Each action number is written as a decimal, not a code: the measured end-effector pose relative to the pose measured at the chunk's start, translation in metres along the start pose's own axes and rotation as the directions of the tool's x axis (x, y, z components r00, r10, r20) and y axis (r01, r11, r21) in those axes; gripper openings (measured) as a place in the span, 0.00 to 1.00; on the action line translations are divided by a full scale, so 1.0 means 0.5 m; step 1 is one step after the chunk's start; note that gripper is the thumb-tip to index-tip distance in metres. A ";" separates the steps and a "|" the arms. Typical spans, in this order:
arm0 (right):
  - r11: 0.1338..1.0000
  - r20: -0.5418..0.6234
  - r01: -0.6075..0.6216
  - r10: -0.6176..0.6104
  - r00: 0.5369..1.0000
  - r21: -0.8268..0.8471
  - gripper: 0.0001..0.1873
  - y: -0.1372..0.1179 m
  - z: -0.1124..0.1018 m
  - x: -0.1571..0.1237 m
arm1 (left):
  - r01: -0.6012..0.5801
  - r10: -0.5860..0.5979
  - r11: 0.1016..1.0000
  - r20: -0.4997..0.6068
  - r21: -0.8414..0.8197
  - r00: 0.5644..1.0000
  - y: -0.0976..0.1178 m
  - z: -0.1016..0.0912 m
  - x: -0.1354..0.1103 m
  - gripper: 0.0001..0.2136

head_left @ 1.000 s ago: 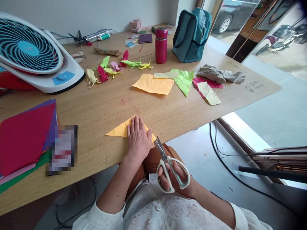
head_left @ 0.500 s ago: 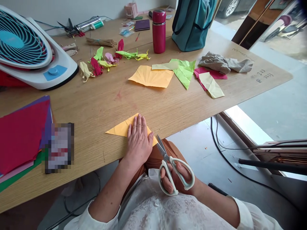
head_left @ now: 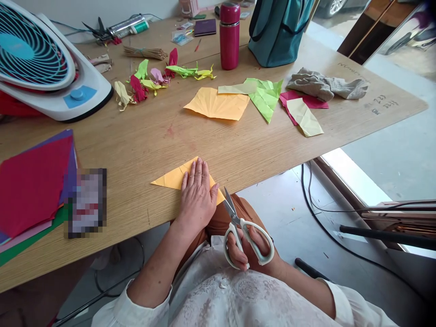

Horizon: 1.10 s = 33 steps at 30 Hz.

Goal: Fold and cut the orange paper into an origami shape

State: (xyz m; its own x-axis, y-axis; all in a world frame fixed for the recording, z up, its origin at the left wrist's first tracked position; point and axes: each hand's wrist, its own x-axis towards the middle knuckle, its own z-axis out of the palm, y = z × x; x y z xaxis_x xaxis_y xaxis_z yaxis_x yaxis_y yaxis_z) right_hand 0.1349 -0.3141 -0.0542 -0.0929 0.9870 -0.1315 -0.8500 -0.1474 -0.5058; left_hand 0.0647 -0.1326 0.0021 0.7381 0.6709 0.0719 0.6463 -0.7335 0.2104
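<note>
My left hand (head_left: 197, 195) lies flat, fingers stretched, pressing a folded orange paper triangle (head_left: 170, 176) onto the table near its front edge. The paper's right corner juts past my thumb, just over the table edge. My right hand (head_left: 254, 245) has its fingers through the white handles of a pair of scissors (head_left: 232, 210), held over my lap. The blades point up and are parted a little, close to that corner; whether they touch the paper I cannot tell. Part of the triangle is hidden under my left hand.
Coloured paper sheets (head_left: 30, 186) and a blurred-out phone-like object (head_left: 87, 204) lie at left, below a fan (head_left: 44, 68). Further back are folded paper figures (head_left: 139, 88), creased papers (head_left: 218, 106), a red flask (head_left: 229, 41), a teal bag (head_left: 275, 36) and a grey cloth (head_left: 327, 85).
The view has shifted slightly. My left hand stays flat on the orange paper, and the scissors remain in my right hand by its corner with almost no movement.
</note>
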 end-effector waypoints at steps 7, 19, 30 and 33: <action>0.998 -0.028 -0.014 0.015 0.999 0.060 0.29 -0.008 0.011 0.003 | -0.004 0.004 0.998 -0.007 0.057 1.000 0.000 0.003 0.001 0.30; 0.995 -0.006 -0.011 0.011 1.000 0.096 0.28 0.010 0.000 0.008 | -0.040 0.046 0.997 -0.096 0.065 0.994 -0.014 0.022 -0.001 0.30; 0.997 -0.008 0.029 -0.028 1.000 0.078 0.26 -0.001 0.011 0.022 | -0.053 0.059 0.997 -0.098 0.060 0.993 -0.017 0.023 -0.001 0.30; 0.996 -0.039 0.056 -0.053 0.998 0.076 0.26 -0.005 0.018 0.029 | -0.058 0.064 0.996 -0.089 0.067 0.994 -0.018 0.021 0.000 0.30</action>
State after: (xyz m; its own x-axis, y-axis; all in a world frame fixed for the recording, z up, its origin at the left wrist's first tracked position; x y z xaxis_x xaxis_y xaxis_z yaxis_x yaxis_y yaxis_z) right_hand 0.1312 -0.2987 -0.0473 -0.0273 0.9901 -0.1378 -0.8908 -0.0867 -0.4461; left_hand 0.0611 -0.1273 -0.0099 0.7579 0.6294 0.1714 0.6137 -0.7771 0.1397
